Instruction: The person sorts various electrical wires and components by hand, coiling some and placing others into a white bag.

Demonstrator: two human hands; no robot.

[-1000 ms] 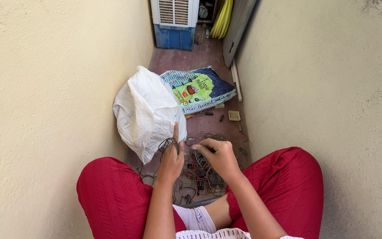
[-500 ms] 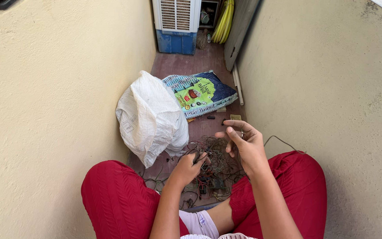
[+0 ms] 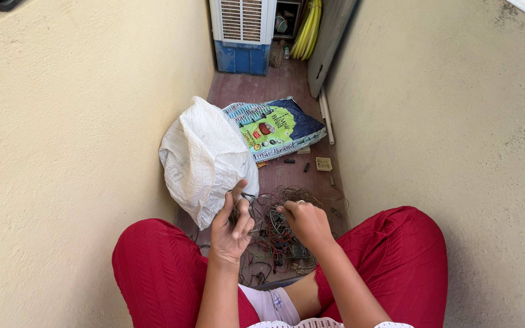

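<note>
Partly hidden, left hand (image 3: 231, 226) fingers clamp a wire coil (image 3: 236, 212); right hand (image 3: 305, 222) pinches tangled wires (image 3: 274, 234).

There is one view only, from a camera worn on the person's head. It looks steeply down and forward along a narrow passage between two plastered walls. The white sack (image 3: 205, 159) serves as landmark, lying near the picture's middle. Nearer the camera than the sack, at the lower edge, come the red-clad knees (image 3: 159, 267), close and large, with the left hand (image 3: 231, 226) and right hand (image 3: 305, 222) just below the sack. Beyond the sack the floor (image 3: 262, 82) runs away to a white and blue cooler (image 3: 242, 33) at the top edge, far off and small. No second view shares the scene.
</note>
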